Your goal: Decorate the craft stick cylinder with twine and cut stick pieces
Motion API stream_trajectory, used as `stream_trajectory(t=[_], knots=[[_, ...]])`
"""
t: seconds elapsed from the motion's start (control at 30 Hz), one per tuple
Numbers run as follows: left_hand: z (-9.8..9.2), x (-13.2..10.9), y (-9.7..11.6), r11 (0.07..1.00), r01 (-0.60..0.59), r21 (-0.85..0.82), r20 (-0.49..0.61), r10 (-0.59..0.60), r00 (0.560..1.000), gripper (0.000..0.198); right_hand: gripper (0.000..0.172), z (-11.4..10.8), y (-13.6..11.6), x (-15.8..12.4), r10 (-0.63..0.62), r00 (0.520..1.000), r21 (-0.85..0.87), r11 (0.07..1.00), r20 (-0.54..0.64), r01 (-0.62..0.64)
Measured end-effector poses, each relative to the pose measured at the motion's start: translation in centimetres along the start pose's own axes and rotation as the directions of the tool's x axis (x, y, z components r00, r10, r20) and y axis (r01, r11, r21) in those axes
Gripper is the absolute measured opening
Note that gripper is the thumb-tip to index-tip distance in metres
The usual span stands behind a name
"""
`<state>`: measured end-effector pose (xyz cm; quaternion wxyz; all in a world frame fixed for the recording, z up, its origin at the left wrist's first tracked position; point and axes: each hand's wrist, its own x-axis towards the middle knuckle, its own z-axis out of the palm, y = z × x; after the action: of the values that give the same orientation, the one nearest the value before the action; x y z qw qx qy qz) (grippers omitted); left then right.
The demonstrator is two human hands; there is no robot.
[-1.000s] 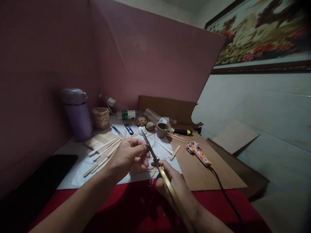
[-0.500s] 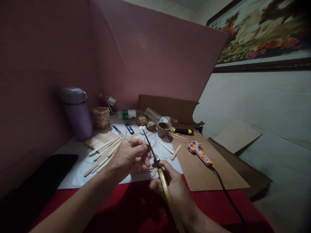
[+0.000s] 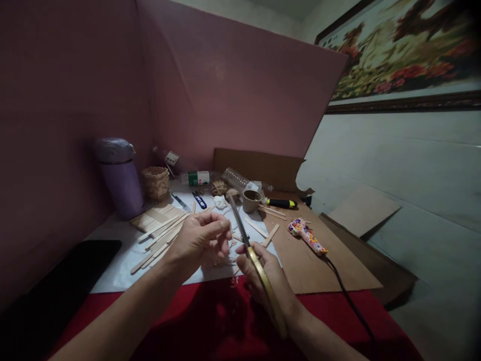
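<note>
Your right hand grips the scissors, pointing to eleven o'clock, close by your left hand, its fingertips pinched (on what, I can't tell)

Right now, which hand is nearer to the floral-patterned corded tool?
The right. The right hand, gripping the scissors, is just left of the tool and closer to the wearer. The left hand is farther left, on the scissors' other side.
</note>
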<state>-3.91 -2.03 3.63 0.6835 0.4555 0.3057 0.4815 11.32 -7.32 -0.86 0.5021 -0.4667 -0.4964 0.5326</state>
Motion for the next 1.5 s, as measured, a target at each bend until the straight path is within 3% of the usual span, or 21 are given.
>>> stream_trajectory(t=[0.1,0.27,0.43,0.7,0.83,1.03,1.2,1.33,1.5], knots=[[-0.1,0.1,-0.1,0.999,-0.038,0.037,-0.06,0.04,0.997,0.03,0.05,0.3,-1.3,0.6,0.02,0.999,0.09,0.996,-0.049,-0.015],[0.0,0.1,-0.3,0.994,-0.064,0.09,-0.05,0.069,0.996,0.029,0.049,1.2,-2.9,1.7,-0.123,0.986,0.239,0.96,-0.109,0.146],[0.3,-0.1,-0.5,0.992,-0.064,0.105,-0.068,0.071,0.995,0.027,0.046,1.7,-3.4,1.9,-0.155,0.978,0.292,0.937,-0.137,0.189],[0.4,-0.1,-0.6,0.999,-0.031,-0.012,-0.005,0.031,1.0,0.029,0.048,1.2,-3.8,1.8,-0.142,0.986,0.3,0.94,-0.084,0.161],[0.1,0.0,-0.9,0.996,-0.055,0.07,0.045,0.052,0.998,0.032,0.049,0.8,-3.6,1.8,-0.118,0.99,0.299,0.944,-0.083,0.138],[-0.1,0.1,-1.2,0.995,-0.071,0.076,0.111,0.063,0.992,0.03,0.041,0.3,-4.2,2.0,-0.258,0.952,0.151,0.947,-0.167,0.283],[0.1,0.0,-1.1,0.995,-0.048,0.085,0.084,0.041,0.996,0.029,0.036,0.1,-4.6,2.4,-0.334,0.922,0.065,0.934,-0.193,0.352],[0.0,0.1,-1.2,0.996,-0.06,0.072,0.037,0.057,0.998,0.029,0.038,0.3,-4.3,2.5,-0.305,0.933,0.129,0.935,-0.189,0.331],[0.0,0.1,-1.4,0.996,-0.042,0.081,0.066,0.037,0.997,0.029,0.042,0.4,-4.2,2.8,-0.284,0.936,0.162,0.934,-0.206,0.319]])
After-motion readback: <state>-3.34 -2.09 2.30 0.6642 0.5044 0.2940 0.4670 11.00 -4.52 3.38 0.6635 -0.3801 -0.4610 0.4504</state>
